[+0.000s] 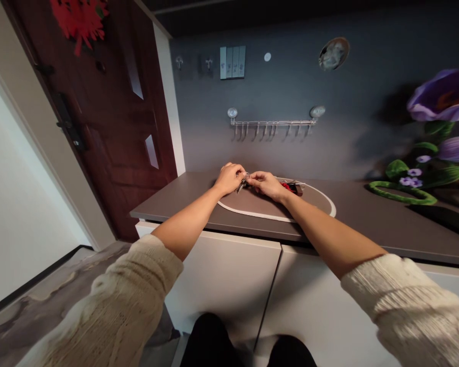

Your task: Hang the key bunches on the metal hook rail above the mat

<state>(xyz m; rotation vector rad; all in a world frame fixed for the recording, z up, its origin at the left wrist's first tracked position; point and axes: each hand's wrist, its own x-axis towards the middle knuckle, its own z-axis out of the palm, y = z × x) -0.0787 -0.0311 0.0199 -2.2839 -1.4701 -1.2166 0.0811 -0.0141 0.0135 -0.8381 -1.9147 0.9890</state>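
Keys [240, 187] btwn LH [230, 178] & RH [266, 184]

Room runs leftward along the counter [172, 195]; flowers [457, 149] obstruct rightward.

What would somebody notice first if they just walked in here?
Probably the big purple flower on the right, above the countertop, and the bright red decoration high on the dark reddish-brown door at left. Next, maybe, the left hand and right hand close together mid-picture over the countertop, pinching what look like metal keys.
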